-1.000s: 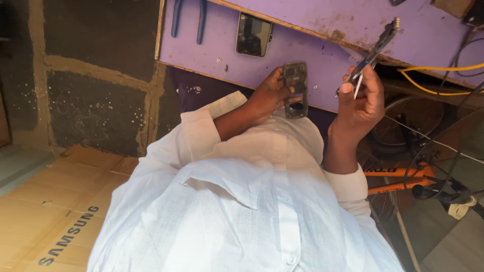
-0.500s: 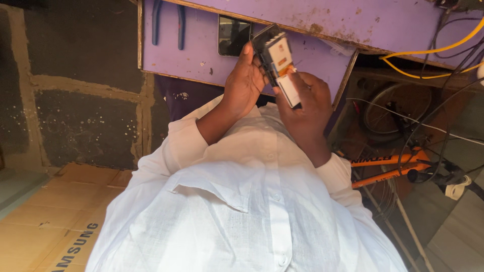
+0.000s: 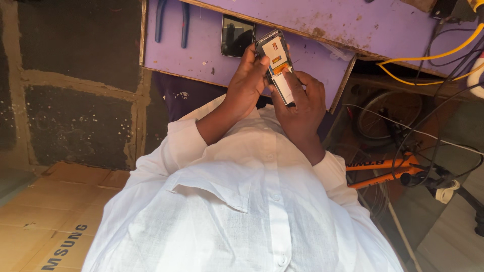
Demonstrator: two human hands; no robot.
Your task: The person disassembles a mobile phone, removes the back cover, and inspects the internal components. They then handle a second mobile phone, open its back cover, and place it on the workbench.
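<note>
At the far left we see flat brown cardboard (image 3: 55, 221) on the floor, under a dark wall of blocks. Next comes the purple tabletop (image 3: 201, 45), and blue pliers (image 3: 172, 22) lie on it near its left end. A dark phone (image 3: 237, 36) lies flat on the tabletop just beside them, a little to the right. Then comes our left hand (image 3: 247, 83), with its white sleeve (image 3: 176, 146) pushed up on the arm. Its grip is closed around the left side of the open phone (image 3: 276, 63), and the fingers curl over the top edge. The open phone is held up in the air just over the near edge of the tabletop, between both hands, with its inside parts showing white and orange. Our right hand (image 3: 302, 103) grips the lower right side, and its thumb presses on the white part inside. Further right, an orange bike frame (image 3: 383, 170) sits down low with a wheel (image 3: 388, 116) behind it. Yellow wires (image 3: 428, 58) and black wires (image 3: 443, 126) hang at the far right.
</note>
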